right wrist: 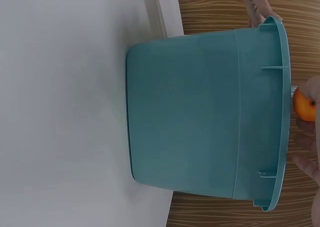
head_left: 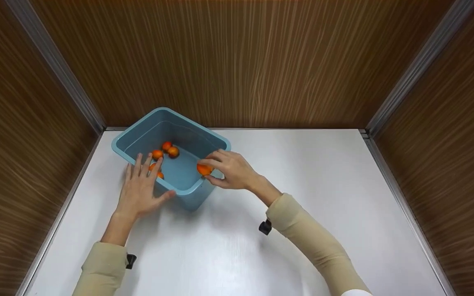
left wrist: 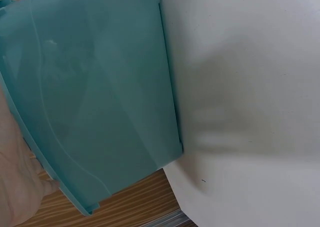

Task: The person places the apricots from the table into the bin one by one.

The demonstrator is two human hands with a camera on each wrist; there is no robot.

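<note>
A blue plastic bin (head_left: 210, 142) stands on the white table (head_left: 303, 197) at the back left, with several small orange fruits (head_left: 167, 150) on its bottom. My right hand (head_left: 228, 168) pinches one orange fruit (head_left: 203, 169) just over the bin's near right rim; the same fruit (right wrist: 304, 105) shows beyond the rim in the right wrist view. My left hand (head_left: 140, 185) lies flat with straight fingers on the bin's near left rim, thumb against the outer wall. The left wrist view shows only the bin's wall (left wrist: 95, 97) and part of that hand (left wrist: 15, 177).
Wood-grain panels (head_left: 237, 61) with metal corner strips wall in the table at the back and both sides. White tabletop stretches to the right of the bin and toward me.
</note>
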